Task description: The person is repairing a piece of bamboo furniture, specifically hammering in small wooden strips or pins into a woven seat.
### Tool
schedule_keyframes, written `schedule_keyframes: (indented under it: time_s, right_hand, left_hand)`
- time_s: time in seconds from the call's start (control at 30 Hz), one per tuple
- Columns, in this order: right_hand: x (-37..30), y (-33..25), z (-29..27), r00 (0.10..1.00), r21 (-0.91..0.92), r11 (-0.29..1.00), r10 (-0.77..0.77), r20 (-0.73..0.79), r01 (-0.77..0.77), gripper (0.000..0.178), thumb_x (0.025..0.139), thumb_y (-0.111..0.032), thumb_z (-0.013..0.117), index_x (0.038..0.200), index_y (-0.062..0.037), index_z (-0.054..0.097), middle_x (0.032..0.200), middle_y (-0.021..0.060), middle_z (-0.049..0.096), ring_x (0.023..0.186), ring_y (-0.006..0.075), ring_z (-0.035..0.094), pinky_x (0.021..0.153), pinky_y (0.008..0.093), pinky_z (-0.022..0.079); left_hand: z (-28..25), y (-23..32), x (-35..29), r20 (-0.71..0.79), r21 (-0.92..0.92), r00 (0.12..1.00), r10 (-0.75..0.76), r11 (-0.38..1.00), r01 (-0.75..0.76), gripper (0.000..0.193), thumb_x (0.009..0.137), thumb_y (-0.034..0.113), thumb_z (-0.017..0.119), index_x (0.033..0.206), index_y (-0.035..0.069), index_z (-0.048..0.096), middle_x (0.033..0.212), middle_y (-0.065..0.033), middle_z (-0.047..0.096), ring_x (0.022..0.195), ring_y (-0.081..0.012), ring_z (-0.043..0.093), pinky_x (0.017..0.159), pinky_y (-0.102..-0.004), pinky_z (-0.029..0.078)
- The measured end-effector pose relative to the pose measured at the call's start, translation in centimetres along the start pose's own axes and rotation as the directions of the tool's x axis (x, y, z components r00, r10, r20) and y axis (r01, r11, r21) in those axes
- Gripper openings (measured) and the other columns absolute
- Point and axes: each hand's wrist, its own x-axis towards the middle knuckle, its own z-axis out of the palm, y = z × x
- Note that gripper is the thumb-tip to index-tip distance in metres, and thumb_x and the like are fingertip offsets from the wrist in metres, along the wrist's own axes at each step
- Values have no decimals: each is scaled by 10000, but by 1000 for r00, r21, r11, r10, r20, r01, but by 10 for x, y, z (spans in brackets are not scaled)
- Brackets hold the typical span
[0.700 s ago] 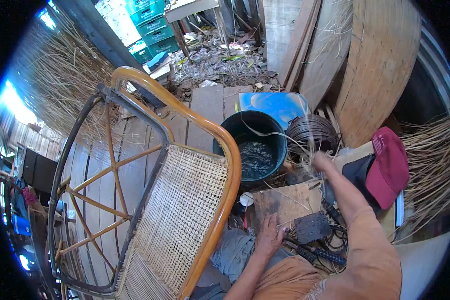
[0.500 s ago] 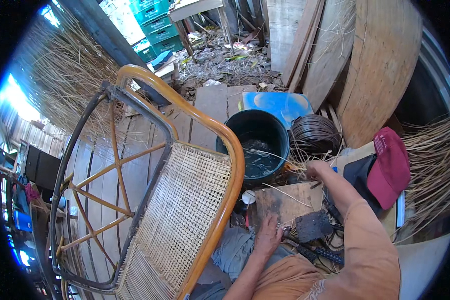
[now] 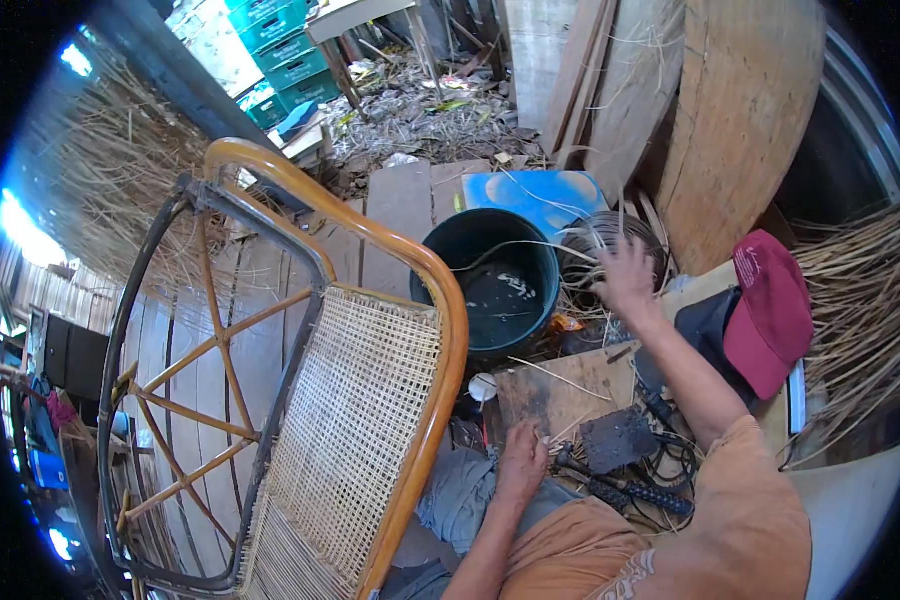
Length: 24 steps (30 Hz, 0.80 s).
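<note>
My right hand (image 3: 630, 282) is raised over the right side of the dark bucket (image 3: 432, 300), its fingers spread and slightly blurred. Pale cane strips (image 3: 542, 243) run from the bucket to its fingertips; I cannot tell whether any is gripped. Water shows in the bucket. My left hand (image 3: 522, 462) is closed, fingers curled, at the near edge of a worn wooden board (image 3: 565, 388). Whatever it may hold is hidden. To the left leans a rattan chair frame (image 3: 448, 330) with a woven cane panel (image 3: 360, 385).
Behind my right hand lies a dark coil of strands (image 3: 642, 232) beside a blue board (image 3: 535, 195). A maroon cap (image 3: 770, 310) and a bundle of cane (image 3: 860, 300) are at right. A dark flat block (image 3: 618, 440) and black cords (image 3: 660, 498) lie near my lap.
My right hand has risen away from beside the bucket, its fingers spreading, and the pale strips have lifted with it. The left hand has curled closed. The whole view has shifted slightly.
</note>
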Motion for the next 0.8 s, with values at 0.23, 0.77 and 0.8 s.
schedule_keyframes:
  time_s: [0.23, 0.77, 0.8]
  right_hand:
    - [-5, -90, 30, 933, 425, 832, -298, -202, 357, 341, 723, -218, 682, 993, -78, 528, 804, 99, 579, 808, 299, 563, 708, 432, 450]
    - [26, -154, 220, 724, 285, 954, -262, 638, 94, 251, 807, -202, 605, 1010, -55, 609, 956, 139, 605, 898, 260, 582, 737, 360, 503]
    - [34, -154, 204, 707, 275, 959, -245, 663, 75, 235, 805, -200, 609, 986, -51, 615, 926, 136, 609, 867, 251, 588, 719, 357, 504]
  left_hand:
    - [-75, 50, -46, -131, 319, 914, 383, 889, -327, 280, 785, 35, 580, 1063, 1, 572, 974, -171, 595, 864, -335, 593, 750, -394, 482]
    - [-122, -44, -291, -478, 501, 812, -335, 655, 566, 325, 808, 184, 573, 1081, 9, 561, 1190, -223, 488, 1130, -456, 414, 994, -590, 273]
    - [-124, -47, -288, -467, 487, 807, -362, 656, 576, 315, 802, 185, 579, 1067, 15, 565, 1194, -214, 489, 1135, -452, 410, 997, -596, 262]
